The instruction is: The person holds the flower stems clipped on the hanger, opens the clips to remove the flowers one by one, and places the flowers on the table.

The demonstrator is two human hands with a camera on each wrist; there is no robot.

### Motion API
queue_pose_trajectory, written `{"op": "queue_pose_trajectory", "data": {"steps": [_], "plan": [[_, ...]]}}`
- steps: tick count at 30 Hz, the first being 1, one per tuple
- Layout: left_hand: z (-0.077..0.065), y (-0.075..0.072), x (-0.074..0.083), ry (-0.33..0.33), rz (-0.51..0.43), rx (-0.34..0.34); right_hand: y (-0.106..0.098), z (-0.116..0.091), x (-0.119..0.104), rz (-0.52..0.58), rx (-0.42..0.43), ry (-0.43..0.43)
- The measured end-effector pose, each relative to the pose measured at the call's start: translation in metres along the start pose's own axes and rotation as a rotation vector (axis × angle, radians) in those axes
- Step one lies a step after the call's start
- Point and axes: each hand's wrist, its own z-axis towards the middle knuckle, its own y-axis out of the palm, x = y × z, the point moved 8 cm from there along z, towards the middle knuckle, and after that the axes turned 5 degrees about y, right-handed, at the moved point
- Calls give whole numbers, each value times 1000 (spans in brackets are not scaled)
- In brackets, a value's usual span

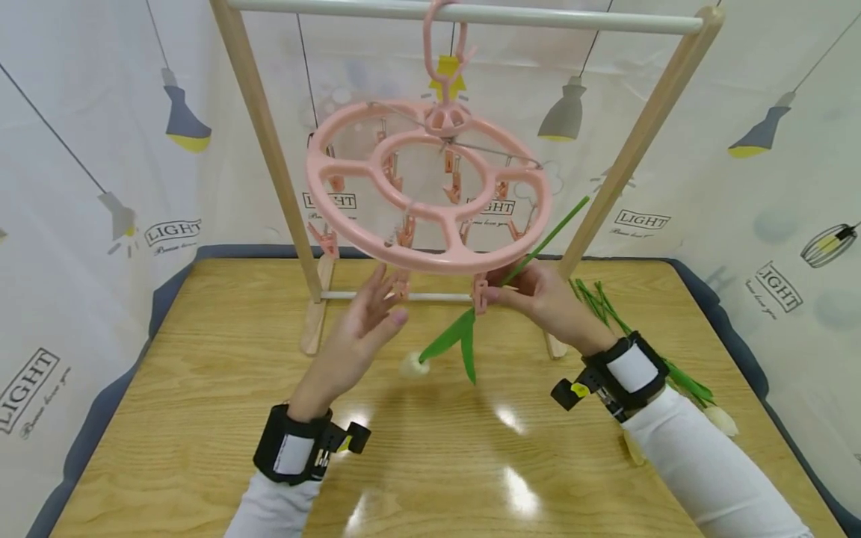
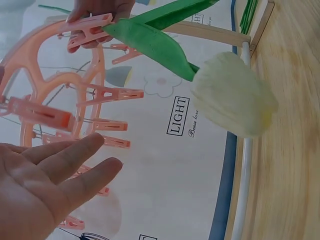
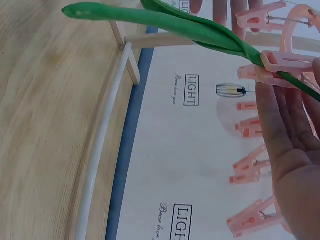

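Observation:
A round pink clip hanger [image 1: 464, 261] hangs by its hook from a rack, with pink clothespins below its rings. My right hand [image 1: 548, 302] pinches a clothespin [image 1: 480, 295] at the hanger's front right between thumb and fingers. Through this clothespin runs the green stem [image 1: 551, 237] of a white tulip, its leaves and bloom [image 2: 232, 95] hanging down to the left. My left hand [image 1: 353, 336] is palm up with fingers spread, close to another front clothespin [image 1: 401, 288], holding nothing. In the right wrist view, the leaves [image 3: 200, 32] overlap the clothespin's tips.
The rack has wooden posts [image 1: 265, 134], a white top bar [image 1: 572, 16] and a low white crossbar [image 1: 430, 297]. More tulips [image 1: 689, 385] lie on the wooden table [image 1: 202, 418] at the right, partly behind my right forearm. A printed cloth [image 1: 679, 172] surrounds the table.

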Motion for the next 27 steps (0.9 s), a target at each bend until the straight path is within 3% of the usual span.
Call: {"op": "queue_pose_trajectory", "data": {"steps": [4,9,14,17,21,27], "plan": [[2,2,1,15,-36,8,8,1,1,-5,2,18],[1,5,-10,-80,33,1,17,3,1,-48,15,47],[-5,16,-29,-254,185,-136,23,6,-1,-68,31,32],[-7,25,-34,-303,221,-225,26,9,-5,-68,30,-21],[-3,37,-31,-255,199,-267,31,11,-5,-64,30,-50],[6,46,-26,-170,130,-196,36,13,-4,-110,76,-79]]}}
